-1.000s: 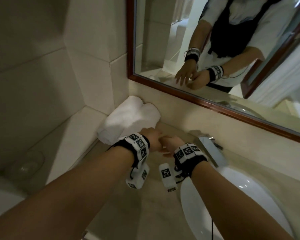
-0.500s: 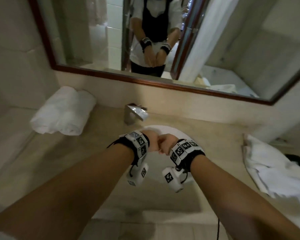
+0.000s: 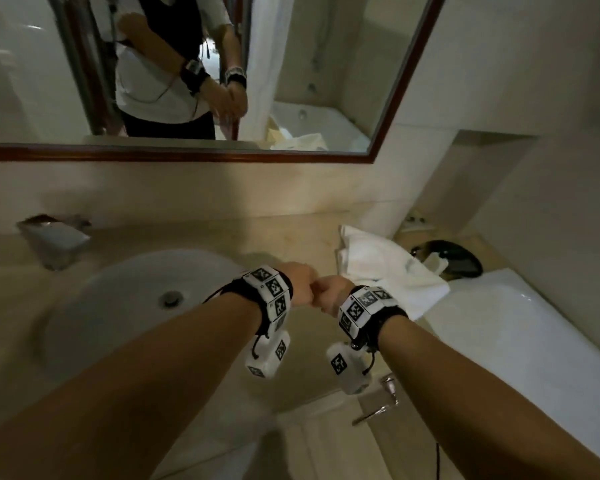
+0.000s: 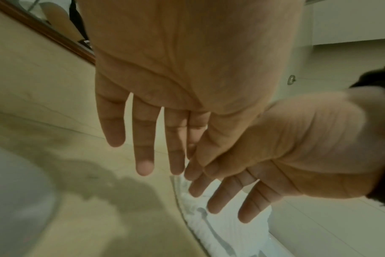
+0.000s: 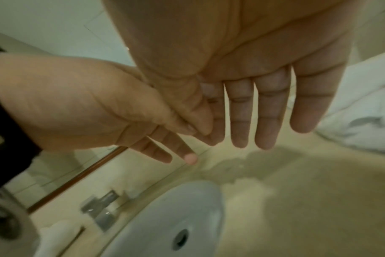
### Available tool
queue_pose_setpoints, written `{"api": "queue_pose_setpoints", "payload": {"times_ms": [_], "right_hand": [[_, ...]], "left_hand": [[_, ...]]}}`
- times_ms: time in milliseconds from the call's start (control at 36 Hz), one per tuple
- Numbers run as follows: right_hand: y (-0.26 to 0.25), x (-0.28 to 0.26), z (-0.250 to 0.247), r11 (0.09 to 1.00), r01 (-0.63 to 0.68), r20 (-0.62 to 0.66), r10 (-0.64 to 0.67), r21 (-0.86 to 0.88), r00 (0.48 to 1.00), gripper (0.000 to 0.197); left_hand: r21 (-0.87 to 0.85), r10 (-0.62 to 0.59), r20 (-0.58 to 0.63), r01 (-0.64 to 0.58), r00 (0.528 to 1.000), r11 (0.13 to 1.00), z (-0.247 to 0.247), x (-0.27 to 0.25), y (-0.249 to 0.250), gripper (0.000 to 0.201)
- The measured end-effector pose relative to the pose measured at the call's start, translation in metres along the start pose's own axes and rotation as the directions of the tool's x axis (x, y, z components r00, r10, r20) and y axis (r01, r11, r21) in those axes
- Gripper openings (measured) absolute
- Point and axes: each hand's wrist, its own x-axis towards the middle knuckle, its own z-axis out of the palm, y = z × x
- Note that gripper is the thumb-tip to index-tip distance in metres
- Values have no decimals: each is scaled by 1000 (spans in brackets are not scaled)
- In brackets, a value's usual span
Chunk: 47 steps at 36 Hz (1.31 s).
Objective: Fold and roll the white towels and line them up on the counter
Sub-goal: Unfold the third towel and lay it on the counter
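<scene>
A crumpled white towel (image 3: 385, 271) lies on the beige counter (image 3: 274, 237) to the right of the sink. My left hand (image 3: 302, 282) and right hand (image 3: 331, 292) hover side by side just left of it, touching at the thumbs. In the left wrist view the left hand (image 4: 160, 121) has straight, spread fingers and holds nothing, with the towel (image 4: 220, 226) below the right hand (image 4: 275, 156). In the right wrist view the right hand (image 5: 253, 104) is also flat and empty beside the left hand (image 5: 88, 104), and the towel (image 5: 363, 113) sits at the right edge.
A white oval sink (image 3: 118, 306) with a chrome faucet (image 3: 52, 237) fills the counter's left. A framed mirror (image 3: 187, 81) hangs on the back wall. A round black object (image 3: 454, 261) sits behind the towel, and a glossy white surface (image 3: 534, 341) lies to its right.
The view has swung right, away from the two rolled towels by the left wall. Both hands moved together across the sink to the crumpled towel's left edge.
</scene>
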Motion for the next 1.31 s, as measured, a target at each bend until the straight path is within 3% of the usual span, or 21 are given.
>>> {"api": "queue_pose_setpoints", "payload": {"times_ms": [111, 222, 333, 417, 556, 639, 694, 778, 889, 972, 1083, 1139, 1222, 1305], "right_hand": [[73, 36, -40, 997, -40, 11, 41, -68, 999, 35], [140, 66, -66, 980, -51, -13, 50, -194, 999, 44], [184, 94, -77, 958, 15, 40, -4, -286, 999, 66], [210, 106, -79, 892, 65, 101, -22, -448, 995, 85], [241, 112, -68, 891, -15, 55, 44, -453, 998, 72], [233, 116, -70, 904, 101, 102, -64, -414, 993, 50], [222, 116, -80, 924, 196, 93, -175, -328, 980, 44], [206, 118, -104, 885, 324, 70, -319, -335, 945, 26], [187, 113, -138, 833, 340, 150, -305, -437, 941, 30], [187, 113, -158, 854, 258, 182, -195, -452, 964, 37], [184, 112, -181, 903, 190, 258, -92, -386, 962, 22], [176, 110, -185, 895, 187, 262, -83, -405, 962, 29], [162, 117, -182, 881, 173, 148, -119, -439, 982, 41], [136, 112, -188, 896, 155, 3, -169, -417, 986, 41]], "left_hand": [[-112, 11, -44, -16, 999, 994, 0, 59, 45, 25], [-256, -91, -36, 79, 995, 963, 12, 111, 80, 45], [-285, -83, 63, 97, 995, 953, 18, 141, 107, 48], [-329, -101, 73, 120, 992, 937, 25, 157, 115, 71], [-394, -54, 59, 73, 997, 916, 30, 174, 121, 102], [-370, -54, 72, 77, 996, 926, 30, 179, 125, 108], [-341, -53, 94, 82, 994, 937, 28, 182, 126, 99], [-276, -41, 125, 75, 991, 958, 21, 185, 121, 62], [-335, -38, 126, 79, 991, 939, -11, 173, 101, 32], [-217, -88, 51, 97, 995, 971, -47, 160, 81, 32], [-106, -172, 28, 174, 985, 979, -82, 141, 50, 35], [-35, -214, -33, 213, 976, 976, -98, 128, 33, 33], [44, -301, -105, 307, 948, 951, -119, 106, 11, 33], [71, -371, -189, 389, 909, 918, -134, 92, -13, 35]]}}
